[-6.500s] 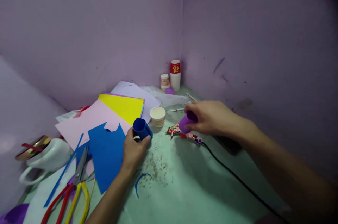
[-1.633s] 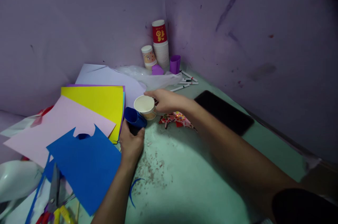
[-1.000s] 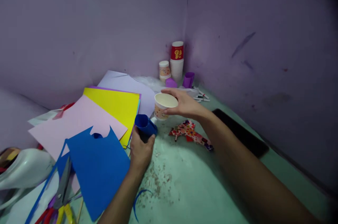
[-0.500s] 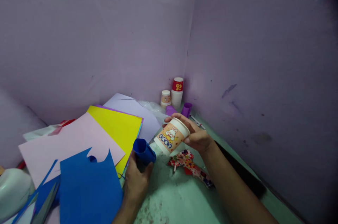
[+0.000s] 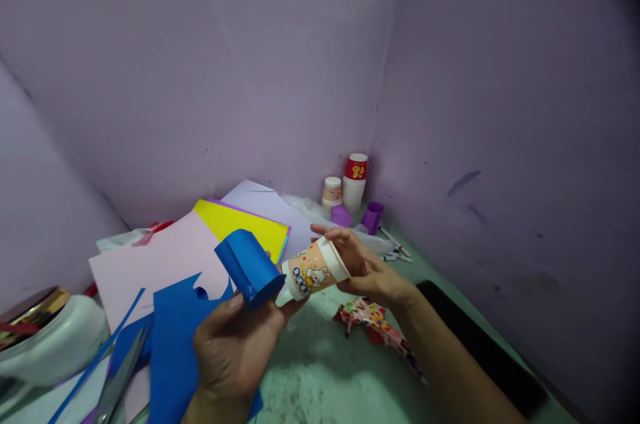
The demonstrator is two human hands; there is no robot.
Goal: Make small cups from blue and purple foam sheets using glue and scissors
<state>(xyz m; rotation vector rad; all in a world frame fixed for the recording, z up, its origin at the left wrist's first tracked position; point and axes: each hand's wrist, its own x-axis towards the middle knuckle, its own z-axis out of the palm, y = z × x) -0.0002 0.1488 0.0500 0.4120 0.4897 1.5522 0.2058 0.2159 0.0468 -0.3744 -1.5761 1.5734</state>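
Note:
A rolled blue paper tube (image 5: 247,261) lies tilted in my left hand (image 5: 237,347), the thumb along its near side. My right hand (image 5: 375,274) grips a paper cup (image 5: 311,271) with a rabbit print around its rim end. The cup is tipped over, mouth toward the right, base toward the left fingers. Whether those fingers touch the base I cannot tell. Below the cup, a floral-patterned piece (image 5: 377,323) rests on the table (image 5: 320,371). At the left lies a blue sheet (image 5: 173,337) with a cut-out edge, beside scissors (image 5: 120,374).
Pink paper (image 5: 145,261) and yellow paper (image 5: 240,223) spread to the left, near a white pot-like vessel (image 5: 75,337). In the back corner stand stacked paper cups (image 5: 354,194), a purple tube (image 5: 373,218) and pens (image 5: 397,244). A long black object (image 5: 480,351) lies right.
My left hand has turned palm up and tipped the blue tube over, its end now facing lower right. The cup has tilted further and come close to the left hand. The view has shifted.

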